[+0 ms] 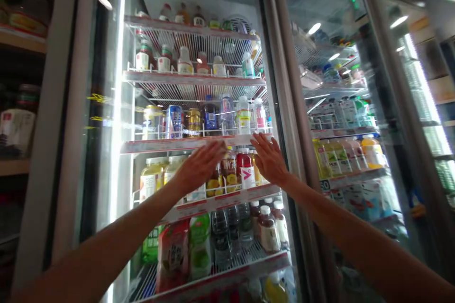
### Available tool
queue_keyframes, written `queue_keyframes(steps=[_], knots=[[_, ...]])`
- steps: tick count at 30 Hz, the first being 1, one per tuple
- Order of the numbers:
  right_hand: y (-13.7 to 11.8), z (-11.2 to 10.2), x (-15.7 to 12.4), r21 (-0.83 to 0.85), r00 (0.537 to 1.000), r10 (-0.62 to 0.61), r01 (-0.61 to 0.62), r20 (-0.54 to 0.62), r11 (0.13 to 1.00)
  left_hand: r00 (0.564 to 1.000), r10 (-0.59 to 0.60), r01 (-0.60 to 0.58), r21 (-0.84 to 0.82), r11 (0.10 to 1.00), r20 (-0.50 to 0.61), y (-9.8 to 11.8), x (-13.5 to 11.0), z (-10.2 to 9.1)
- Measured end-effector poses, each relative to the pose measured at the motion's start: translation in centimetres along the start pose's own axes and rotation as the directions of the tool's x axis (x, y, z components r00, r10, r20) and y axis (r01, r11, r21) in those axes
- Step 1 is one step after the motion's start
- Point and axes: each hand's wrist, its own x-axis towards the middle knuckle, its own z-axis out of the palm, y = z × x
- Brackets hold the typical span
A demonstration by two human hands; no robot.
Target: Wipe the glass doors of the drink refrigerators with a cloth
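Observation:
Both my arms reach forward toward a lit drinks fridge (199, 78) with wire shelves. My left hand (202, 164), a little blurred, is stretched out flat in front of the shelf of juice bottles, holding nothing. Beside it on the right, my right hand (269, 158) has its fingers extended and apart, also holding nothing. Between the hands show a red-capped bottle with a pink V label (246, 170) and dark tea bottles (230, 170). Cans and bottles, including a blue can (174, 121), stand on the shelf just above. Whether either hand touches glass, I cannot tell.
A second glass-fronted fridge section (334, 151) with juice bottles stands to the right, past a grey upright frame (289, 85). At the far left, a shelf (16, 166) holds a labelled jar (17, 125). Red and green pouches (173, 255) and dark bottles occupy a lower shelf.

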Motion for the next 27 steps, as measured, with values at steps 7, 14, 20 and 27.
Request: queue_keyframes(steps=[7, 14, 20, 27], knots=[[-3.0, 1.5, 0.3, 0.07, 0.999, -0.046, 0.045, 0.015, 0.997, 0.984, 0.162, -0.159, -0.036, 0.987, 0.072, -0.8, -3.3, -1.4], [-6.3, 2.5, 1.1, 0.095, 0.996, -0.086, 0.087, -0.016, 0.992, 0.997, 0.03, -0.028, -0.034, 0.999, 0.066, -1.6, -6.8, -2.4], [-8.5, 3.1, 1.8, 0.137, 0.993, -0.113, 0.117, -0.042, 0.984, 0.969, -0.236, 0.239, 0.037, 0.97, -0.073, -2.3, -9.6, -3.0], [-11.1, 4.0, 1.5, 0.18, 0.988, -0.157, 0.154, 0.004, 0.971, 0.994, -0.106, 0.105, 0.033, 0.994, 0.017, -2.4, -12.7, -4.2]])
